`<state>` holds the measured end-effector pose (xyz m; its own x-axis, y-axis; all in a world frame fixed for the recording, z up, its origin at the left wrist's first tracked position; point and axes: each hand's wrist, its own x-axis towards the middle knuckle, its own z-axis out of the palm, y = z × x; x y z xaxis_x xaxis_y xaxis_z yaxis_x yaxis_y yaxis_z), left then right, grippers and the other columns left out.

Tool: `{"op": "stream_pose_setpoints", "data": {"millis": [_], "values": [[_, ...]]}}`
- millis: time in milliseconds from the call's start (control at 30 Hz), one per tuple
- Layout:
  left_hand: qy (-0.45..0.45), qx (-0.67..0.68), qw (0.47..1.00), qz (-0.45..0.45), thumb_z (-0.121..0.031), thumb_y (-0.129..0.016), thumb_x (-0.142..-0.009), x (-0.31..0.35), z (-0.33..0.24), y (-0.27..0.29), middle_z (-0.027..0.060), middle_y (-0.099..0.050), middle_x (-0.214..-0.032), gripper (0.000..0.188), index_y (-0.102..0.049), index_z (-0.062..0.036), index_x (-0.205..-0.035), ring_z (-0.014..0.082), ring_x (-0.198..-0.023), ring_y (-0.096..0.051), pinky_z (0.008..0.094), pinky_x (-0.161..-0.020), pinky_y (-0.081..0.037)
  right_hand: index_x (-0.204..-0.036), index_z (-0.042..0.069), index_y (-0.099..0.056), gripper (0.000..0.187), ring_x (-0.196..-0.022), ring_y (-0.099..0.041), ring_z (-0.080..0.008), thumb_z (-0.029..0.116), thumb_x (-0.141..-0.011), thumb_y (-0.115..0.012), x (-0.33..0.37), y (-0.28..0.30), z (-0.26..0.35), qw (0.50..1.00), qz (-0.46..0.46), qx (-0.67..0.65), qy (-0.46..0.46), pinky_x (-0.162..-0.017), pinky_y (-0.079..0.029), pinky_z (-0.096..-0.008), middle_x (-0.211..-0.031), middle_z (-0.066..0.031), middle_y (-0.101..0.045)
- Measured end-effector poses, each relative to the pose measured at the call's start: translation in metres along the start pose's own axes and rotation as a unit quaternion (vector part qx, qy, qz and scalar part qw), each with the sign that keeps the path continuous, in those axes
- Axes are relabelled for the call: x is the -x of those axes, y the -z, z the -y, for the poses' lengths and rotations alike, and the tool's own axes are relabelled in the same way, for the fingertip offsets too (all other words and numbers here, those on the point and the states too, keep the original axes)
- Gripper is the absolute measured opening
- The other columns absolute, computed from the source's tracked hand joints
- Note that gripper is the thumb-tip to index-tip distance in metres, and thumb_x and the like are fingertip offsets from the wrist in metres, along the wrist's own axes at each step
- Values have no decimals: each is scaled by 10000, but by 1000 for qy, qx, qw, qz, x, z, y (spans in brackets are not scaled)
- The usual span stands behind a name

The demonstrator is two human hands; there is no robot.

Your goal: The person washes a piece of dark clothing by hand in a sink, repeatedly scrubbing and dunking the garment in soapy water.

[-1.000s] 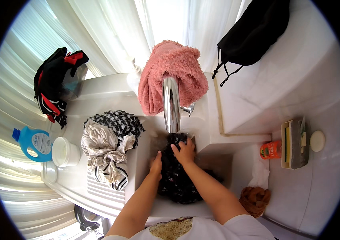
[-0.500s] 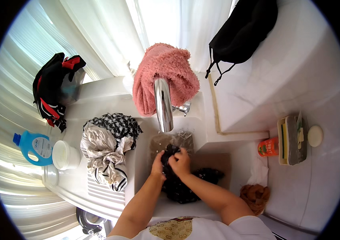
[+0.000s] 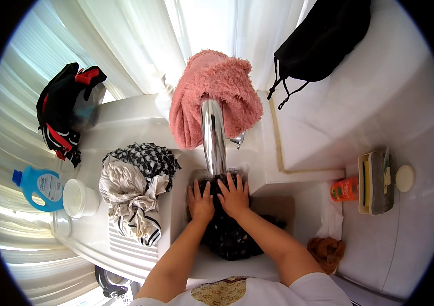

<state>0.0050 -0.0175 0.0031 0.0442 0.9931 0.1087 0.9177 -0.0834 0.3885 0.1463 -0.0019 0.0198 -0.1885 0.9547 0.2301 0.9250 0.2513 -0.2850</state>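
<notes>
My left hand (image 3: 201, 205) lies open, fingers spread, on a dark wet cloth (image 3: 233, 240) with small light specks. Beside it my right hand (image 3: 234, 198) is also open, its fingers stretched out flat over the same cloth. The cloth lies in a white sink basin (image 3: 180, 224), partly in cloudy brownish water (image 3: 274, 205). Just beyond my fingertips the chrome faucet (image 3: 214, 140) comes down, with a fluffy pink towel (image 3: 217, 84) draped around its base. What lies beneath my palms is hidden.
Left of the basin, white and black-patterned clothes (image 3: 133, 186) rest on the ribbed washboard (image 3: 130, 247). Farther left stand a white tub (image 3: 80, 199) and a blue detergent jug (image 3: 43, 188). On the right are an orange packet (image 3: 344, 189), a brush-and-sponge holder (image 3: 375, 182) and a brown cloth (image 3: 325, 253).
Both hands have let go of the bunched dark cloth and opened flat on it. The cloth now spreads farther toward the faucet. The view has shifted slightly.
</notes>
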Motion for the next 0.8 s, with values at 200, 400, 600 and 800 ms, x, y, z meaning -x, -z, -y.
{"op": "stream_pose_setpoints", "data": {"millis": [200,400,600,800], "values": [[23,-83,988,128,-204,-517,-864,1,26,-42,199,-338,-1391,491,-425,-140,-1342,455,-1256,-316,484,-1037,-308,-1222,151,-538,444,-1226,-373,-400,361,-835,-594,2,-26,-5,979,201,5,-27,-977,-338,-555,-1357,-178,-384],[285,245,927,-2,-444,-573,-831,-9,15,-36,164,-508,-1233,517,-526,-113,-1225,369,-1126,-477,458,-970,-387,-1163,112,-582,538,-1174,-408,-391,363,-705,-713,-8,-18,0,960,62,-164,-220,-963,-380,-455,-1276,-201,-424],[452,786,386,170,-604,-584,-794,-17,8,16,106,-653,-913,555,-615,-83,-983,260,-816,-635,414,-761,-521,-957,42,-651,450,-1100,-455,-405,302,-604,-752,13,-25,34,920,69,-350,-162,-917,-411,-446,-1243,-202,-446],[440,768,456,99,-335,-554,-872,5,-22,23,81,-656,-908,281,-624,-96,-1002,242,-793,-636,373,-755,-532,-882,-6,-643,310,-947,-563,-345,242,-702,-684,24,-19,43,897,-118,-373,-204,-856,-455,-380,-1075,-177,-568]]}}
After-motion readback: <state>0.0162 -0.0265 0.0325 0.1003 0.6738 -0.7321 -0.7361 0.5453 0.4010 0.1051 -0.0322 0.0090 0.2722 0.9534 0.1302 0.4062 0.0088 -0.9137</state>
